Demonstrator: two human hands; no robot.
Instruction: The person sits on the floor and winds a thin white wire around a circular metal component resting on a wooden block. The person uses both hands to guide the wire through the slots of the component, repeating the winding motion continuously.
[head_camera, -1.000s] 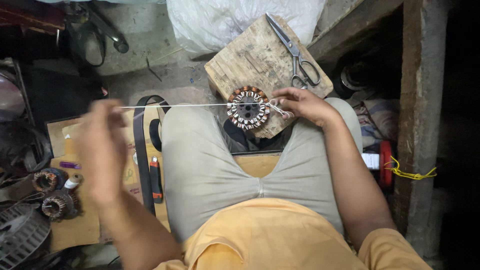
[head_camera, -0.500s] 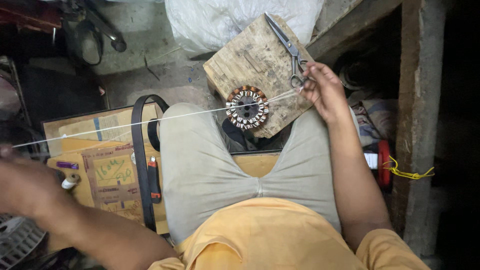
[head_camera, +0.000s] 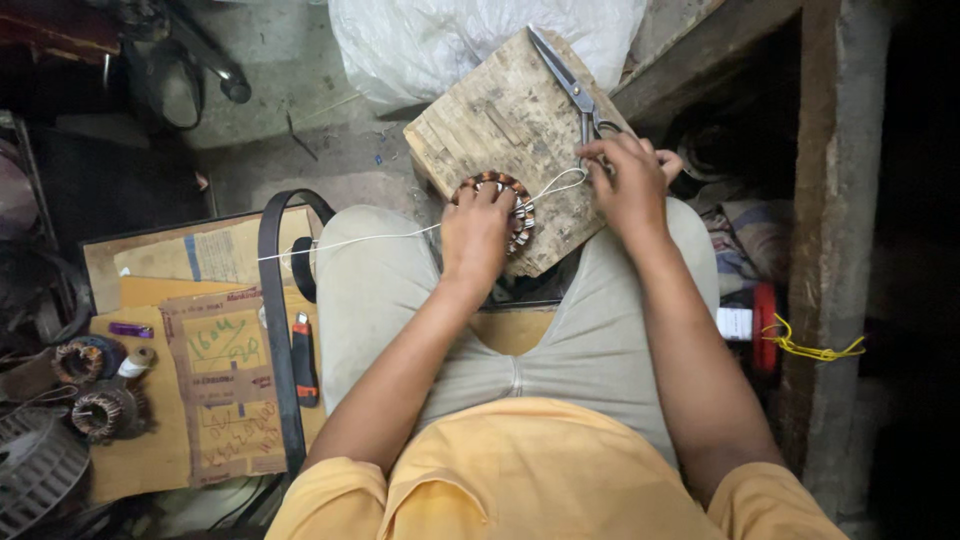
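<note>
Head view: the left hand (head_camera: 478, 232) lies over a round wound coil core (head_camera: 500, 205), fingers curled down on it and pressing it onto a worn wooden block (head_camera: 500, 110) that rests on the person's knees. The right hand (head_camera: 630, 180) sits at the block's right edge, fingers pinched shut on a white cord (head_camera: 380, 238). The cord loops from that pinch across the core, passes under the left hand and trails off to the left over the thigh towards a black belt (head_camera: 275, 320). A pair of scissors (head_camera: 570, 85) lies on the block, handles just beside the right fingers.

As a judgement: the block is perched on the knees, not on a firm surface, so a hard pull on the cord could tip it or drag the core sideways. The slack tail could snag on the belt. The scissor blades lie near the working fingers.
</note>
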